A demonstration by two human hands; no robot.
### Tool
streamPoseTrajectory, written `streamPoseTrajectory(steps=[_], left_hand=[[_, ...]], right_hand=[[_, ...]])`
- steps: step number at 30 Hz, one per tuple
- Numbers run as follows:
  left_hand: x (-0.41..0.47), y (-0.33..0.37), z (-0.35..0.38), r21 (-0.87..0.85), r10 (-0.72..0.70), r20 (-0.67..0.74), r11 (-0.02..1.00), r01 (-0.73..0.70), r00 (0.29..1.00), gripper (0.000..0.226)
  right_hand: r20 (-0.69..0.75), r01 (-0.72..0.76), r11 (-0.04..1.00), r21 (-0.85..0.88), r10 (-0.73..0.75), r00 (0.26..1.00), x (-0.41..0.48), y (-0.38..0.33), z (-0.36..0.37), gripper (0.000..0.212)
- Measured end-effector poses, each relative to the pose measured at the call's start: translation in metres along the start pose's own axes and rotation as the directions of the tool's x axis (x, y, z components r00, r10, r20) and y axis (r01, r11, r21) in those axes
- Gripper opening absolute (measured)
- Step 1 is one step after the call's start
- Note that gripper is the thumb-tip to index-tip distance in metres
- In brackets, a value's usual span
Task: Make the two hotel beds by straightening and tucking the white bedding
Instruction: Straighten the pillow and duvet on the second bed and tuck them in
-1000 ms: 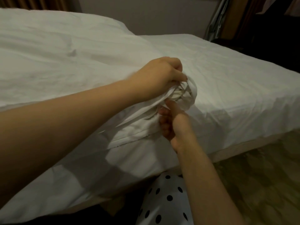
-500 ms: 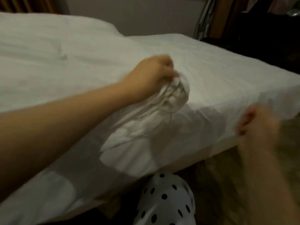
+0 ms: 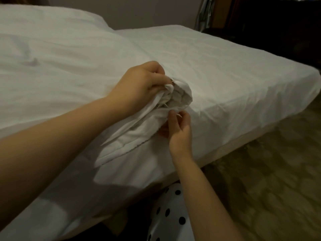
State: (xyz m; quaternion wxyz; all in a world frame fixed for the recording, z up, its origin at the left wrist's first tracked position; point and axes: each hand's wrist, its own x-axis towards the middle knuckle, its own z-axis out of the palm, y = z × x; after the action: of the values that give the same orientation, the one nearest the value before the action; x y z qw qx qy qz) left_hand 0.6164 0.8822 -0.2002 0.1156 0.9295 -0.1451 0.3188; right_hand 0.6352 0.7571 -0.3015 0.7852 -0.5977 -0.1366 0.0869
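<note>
**Fig.** Side of bed point(image 3: 234, 80), head view.

L hand point(image 3: 139, 84): forearm reaches fwd across the white duvet point(image 3: 60, 66), knuckles up. Its grip is clamped on a bunched wad of white bedding point(image 3: 183, 94) at the mattress's top edge, and folds trail from the fist down the bed's side.

R hand point(image 3: 178, 129): comes up from below, thumb & fingers curled. Its grip is pinched on a fold of the same bedding just under the wad. The hands are near each other, not touching.

A polka-dot garment point(image 3: 171, 213) shows below, betw. the forearms, w/ patterned floor point(image 3: 260, 180) at R.

Cf. 0.5 s ago: R hand was off the fabric, blurred, out by the bed's lower edge at R. It is now back at the wad. L hand's hold is unchanged.
</note>
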Motion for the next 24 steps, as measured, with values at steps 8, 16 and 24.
streamPoseTrajectory(steps=[8, 16, 24], left_hand=[[0.003, 0.003, -0.007, 0.016, 0.027, -0.059, 1.0, -0.027, 0.998, 0.029], [-0.002, 0.017, 0.006, 0.036, 0.105, 0.02, 0.994, -0.105, 0.994, 0.035], [0.008, 0.008, -0.009, -0.017, 0.149, -0.005, 0.989, -0.149, 0.989, 0.036]], right_hand=[[-0.111, 0.145, 0.93, -0.337, -0.193, 0.975, 0.007, -0.022, -0.003, 0.011], [-0.233, 0.009, 0.875, -0.484, -0.139, 0.962, -0.019, -0.001, -0.034, 0.01], [0.034, -0.019, 0.808, -0.589, 0.048, 0.998, -0.034, -0.013, 0.006, 0.033]])
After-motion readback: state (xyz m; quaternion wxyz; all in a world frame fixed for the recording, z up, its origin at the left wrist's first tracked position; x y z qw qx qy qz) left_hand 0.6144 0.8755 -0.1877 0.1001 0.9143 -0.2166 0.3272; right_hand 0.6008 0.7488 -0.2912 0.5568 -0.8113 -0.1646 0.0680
